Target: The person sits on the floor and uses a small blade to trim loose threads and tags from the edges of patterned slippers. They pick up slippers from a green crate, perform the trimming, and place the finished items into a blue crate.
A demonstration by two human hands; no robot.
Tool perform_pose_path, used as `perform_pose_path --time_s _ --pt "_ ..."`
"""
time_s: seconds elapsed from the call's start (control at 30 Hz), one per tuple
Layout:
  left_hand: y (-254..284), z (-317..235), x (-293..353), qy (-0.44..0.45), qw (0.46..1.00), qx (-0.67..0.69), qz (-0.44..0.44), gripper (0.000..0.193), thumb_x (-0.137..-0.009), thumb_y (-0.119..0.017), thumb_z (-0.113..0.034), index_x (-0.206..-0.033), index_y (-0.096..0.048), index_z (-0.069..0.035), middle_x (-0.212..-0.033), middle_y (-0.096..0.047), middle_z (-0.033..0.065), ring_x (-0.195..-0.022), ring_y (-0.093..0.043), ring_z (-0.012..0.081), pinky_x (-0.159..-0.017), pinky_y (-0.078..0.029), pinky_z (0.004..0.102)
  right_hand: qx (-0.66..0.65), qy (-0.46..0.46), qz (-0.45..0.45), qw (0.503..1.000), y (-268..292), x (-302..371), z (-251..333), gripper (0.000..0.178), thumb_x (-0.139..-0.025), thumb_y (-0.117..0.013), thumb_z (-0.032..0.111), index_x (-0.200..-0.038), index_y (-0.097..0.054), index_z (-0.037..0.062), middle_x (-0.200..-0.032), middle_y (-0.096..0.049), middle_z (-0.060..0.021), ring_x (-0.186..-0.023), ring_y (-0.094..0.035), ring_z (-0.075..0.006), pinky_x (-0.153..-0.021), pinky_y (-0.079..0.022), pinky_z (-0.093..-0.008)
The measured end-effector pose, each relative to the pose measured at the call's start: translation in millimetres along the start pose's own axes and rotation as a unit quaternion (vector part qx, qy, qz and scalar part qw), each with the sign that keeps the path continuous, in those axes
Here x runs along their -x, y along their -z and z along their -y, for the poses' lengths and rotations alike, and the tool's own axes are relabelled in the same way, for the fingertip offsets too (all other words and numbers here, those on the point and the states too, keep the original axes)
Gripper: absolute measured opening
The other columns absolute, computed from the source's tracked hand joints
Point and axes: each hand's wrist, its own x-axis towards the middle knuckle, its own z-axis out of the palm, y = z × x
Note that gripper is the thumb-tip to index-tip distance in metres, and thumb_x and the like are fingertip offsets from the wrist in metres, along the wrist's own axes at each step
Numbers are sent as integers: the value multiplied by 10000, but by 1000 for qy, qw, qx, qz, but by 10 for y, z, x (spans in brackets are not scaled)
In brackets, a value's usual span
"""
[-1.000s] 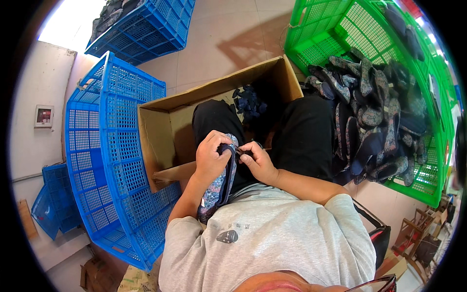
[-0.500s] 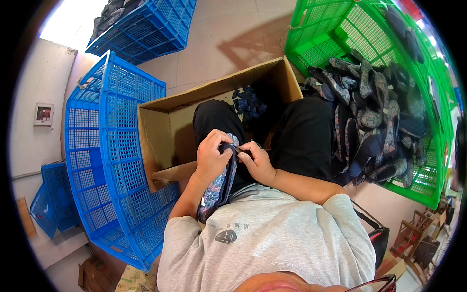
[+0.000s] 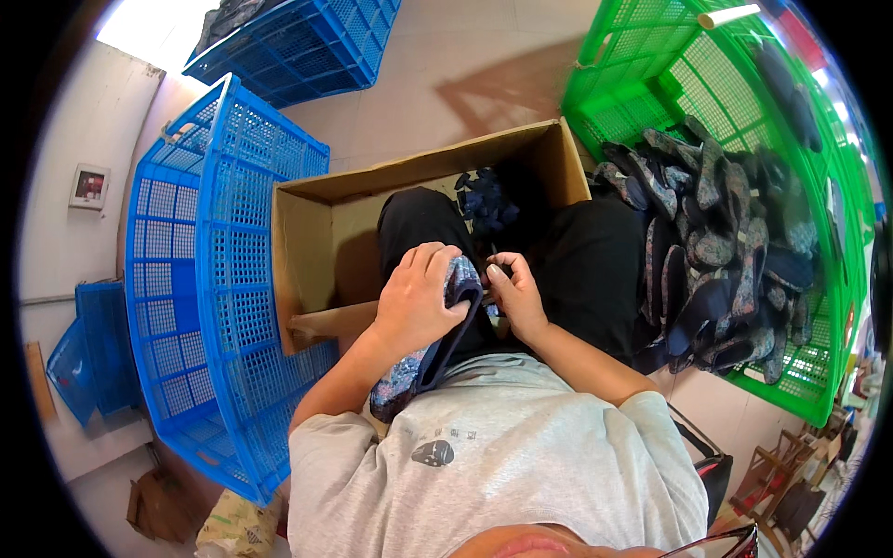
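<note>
A cloth slipper [image 3: 400,377] with a blue floral upper and dark navy edging lies over my right-facing lap side, its heel end against my shirt. My left hand [image 3: 417,296] is closed around its upper end, thumb inside the dark edge. Just to the right, apart from the slipper, my right hand [image 3: 518,296] pinches a small dark, thin thing; the fingers hide most of it. Beyond my knees, small dark blue scraps [image 3: 486,200] lie in an open cardboard box [image 3: 307,228].
A green mesh crate [image 3: 781,395] at the right holds a heap of similar slippers [image 3: 702,246]. On the left stands a tall blue mesh crate [image 3: 246,279]. Farther back is another blue crate [image 3: 307,56] with dark items. The cardboard box sits around my knees.
My right hand has moved away from the slipper's edge, rightward. My left hand has turned the slipper slightly and now covers more of its upper side. The whole view has shifted a little.
</note>
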Motion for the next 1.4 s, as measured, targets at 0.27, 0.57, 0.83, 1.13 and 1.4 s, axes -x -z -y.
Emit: perform_pose_path --time_s 0.27,0.57,0.83,1.13,1.4 --pt "-44 -7 245 16 998 -64 15 693 -640 -785 -167 -1269 -526 -36 -1246 -534 155 -1175 -523 331 -951 -447 439 140 97 109 979 -94 82 89 717 -802 -846 286 -1326 -421 42 -1244 -543 -85 -1071 -541 -128 -965 -462 -293" --pt "-126 49 251 -52 991 -122 -19 502 -654 -690 -117 -1130 -604 16 -1242 -548 158 -1155 -529 318 -909 -454 420 257 83 73 960 -184 20 84 614 -749 -716 61 -1304 -457 29 -1222 -587 -126 -1093 -589 -216 -956 -469 -319" --pt "-119 127 216 -31 989 -141 -12 429 -698 -665 -73 -1119 -619 0 -1131 -614 159 -1045 -593 314 -867 -486 410 304 93 28 948 -300 -88 137 605 -698 -736 23 -1262 -517 20 -1192 -617 -161 -1078 -619 -283 -946 -481 -355" --pt "-168 248 101 12 994 -70 -81 401 -685 -640 28 -1085 -651 -1 -974 -588 146 -928 -592 333 -798 -508 398 400 153 -23 903 -310 -183 96 532 -715 -712 20 -1225 -562 26 -1077 -664 -200 -1021 -634 -365 -883 -503 -400" --pt "-439 321 -51 -6 987 -45 -152 438 -660 -651 28 -1095 -670 -16 -993 -599 122 -961 -598 329 -828 -503 404 386 222 -14 895 -84 -553 130 302 -725 -724 31 -1022 -672 21 -971 -694 -188 -918 -663 -334 -816 -521 -370"
